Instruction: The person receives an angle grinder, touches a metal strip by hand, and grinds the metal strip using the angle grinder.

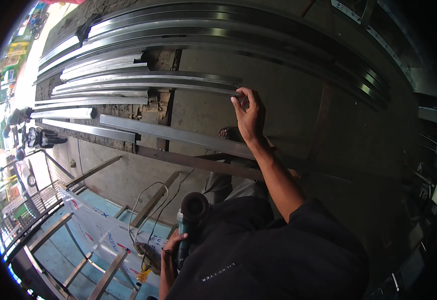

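My left hand (175, 242) is wrapped round the body of an angle grinder (182, 225) with a teal and dark casing. Its round dark disc (195, 206) points up beside my waist. Stretched out ahead, my right hand (250, 112) has its thumb and forefinger closed at the free end of a long silver metal bar (193, 87). That bar lies among other bars and its end juts past the wooden support. A wider metal tube (173, 133) runs below my right wrist and passes behind the forearm.
Several long metal profiles (163, 25) lie across a rough wooden bench (113, 112) with a rusty steel rail (193, 161). A welded frame (98, 280) over light-blue sheeting stands at lower left, with a loose cable (134, 210) near it. Parked motorbikes (43, 137) stand outside at left.
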A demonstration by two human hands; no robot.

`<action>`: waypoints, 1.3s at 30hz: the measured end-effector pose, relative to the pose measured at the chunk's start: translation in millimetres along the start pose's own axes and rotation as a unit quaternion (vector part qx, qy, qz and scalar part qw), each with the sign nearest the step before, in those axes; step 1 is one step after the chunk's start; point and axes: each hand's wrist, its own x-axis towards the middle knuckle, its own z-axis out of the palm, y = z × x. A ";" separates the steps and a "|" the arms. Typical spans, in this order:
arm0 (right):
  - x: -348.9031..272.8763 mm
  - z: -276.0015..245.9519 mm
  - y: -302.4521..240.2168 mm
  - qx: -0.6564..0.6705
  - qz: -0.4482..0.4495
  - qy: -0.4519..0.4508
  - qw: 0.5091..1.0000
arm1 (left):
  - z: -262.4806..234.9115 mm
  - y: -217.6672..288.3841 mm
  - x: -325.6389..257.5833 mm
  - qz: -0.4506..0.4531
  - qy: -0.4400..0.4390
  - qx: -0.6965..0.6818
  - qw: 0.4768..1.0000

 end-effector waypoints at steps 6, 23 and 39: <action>-2.4 8.6 18.9 0.145 0.066 0.035 0.987 | 0.6 0.6 -1.2 0.002 0.012 0.004 1.000; 68.3 -32.1 -34.7 0.206 0.231 -0.109 0.945 | -7.7 -1.5 3.1 0.022 0.009 0.024 0.999; 63.5 -29.7 -23.4 0.357 0.440 -0.123 0.815 | -16.7 -10.7 6.9 0.024 -0.003 -0.011 1.000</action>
